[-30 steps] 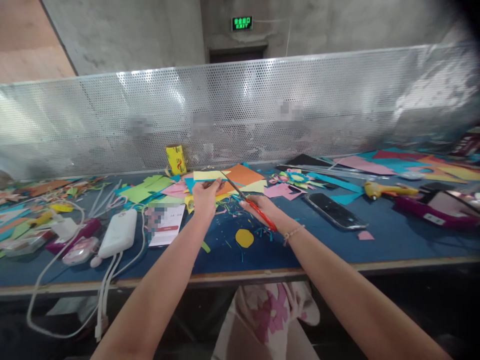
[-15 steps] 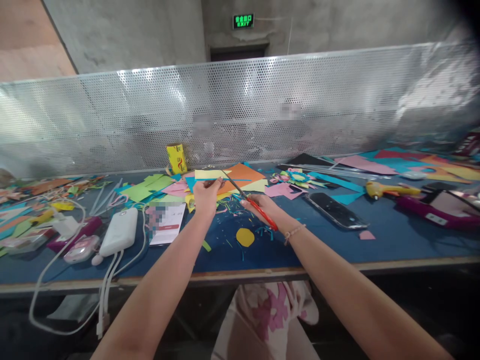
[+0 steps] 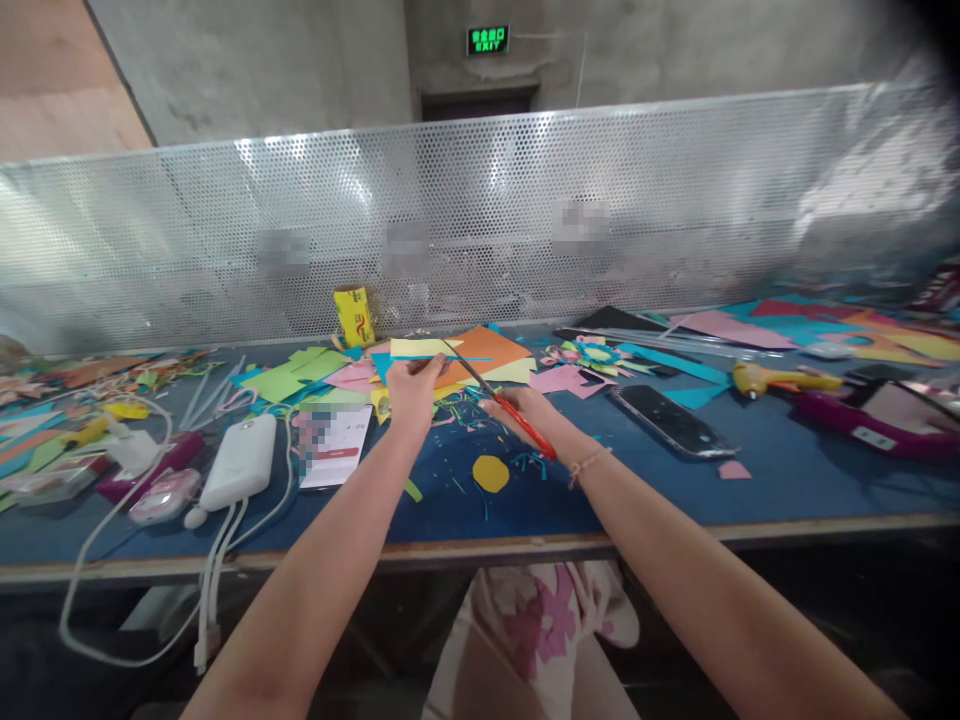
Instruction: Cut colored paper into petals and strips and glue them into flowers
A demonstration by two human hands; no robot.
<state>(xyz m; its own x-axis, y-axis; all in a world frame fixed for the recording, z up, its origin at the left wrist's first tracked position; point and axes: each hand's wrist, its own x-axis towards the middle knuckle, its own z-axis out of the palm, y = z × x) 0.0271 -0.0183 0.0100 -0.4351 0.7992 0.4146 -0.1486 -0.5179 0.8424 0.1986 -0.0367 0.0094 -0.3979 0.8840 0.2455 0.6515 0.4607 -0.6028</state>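
Pinched in my left hand [image 3: 412, 387] is a thin blue paper strip [image 3: 478, 359], which sticks out to the right past the fingertips. My right hand [image 3: 541, 412] grips red-handled scissors [image 3: 531, 430], their dark blades pointing up and left across the strip near my left fingers. Whether the blades are parted is too fine to make out. Behind the strip lie an orange paper sheet [image 3: 480, 343] and a pale yellow paper piece [image 3: 412, 348]. Below my hands, small paper clippings [image 3: 457, 408] and a yellow paper disc [image 3: 490, 474] lie on the blue tabletop [image 3: 442, 510].
To the left are a lit phone [image 3: 341, 465], a white power bank [image 3: 240, 463] with cables and green paper [image 3: 296, 375]. A dark phone [image 3: 671, 422], a yellow glue gun [image 3: 784, 380] and a paper flower [image 3: 592, 355] are on the right. A perforated metal screen [image 3: 480, 220] stands behind.
The blue strip's free right end is a little shorter and looks thinner. Both hands and the scissors stay in nearly the same place.
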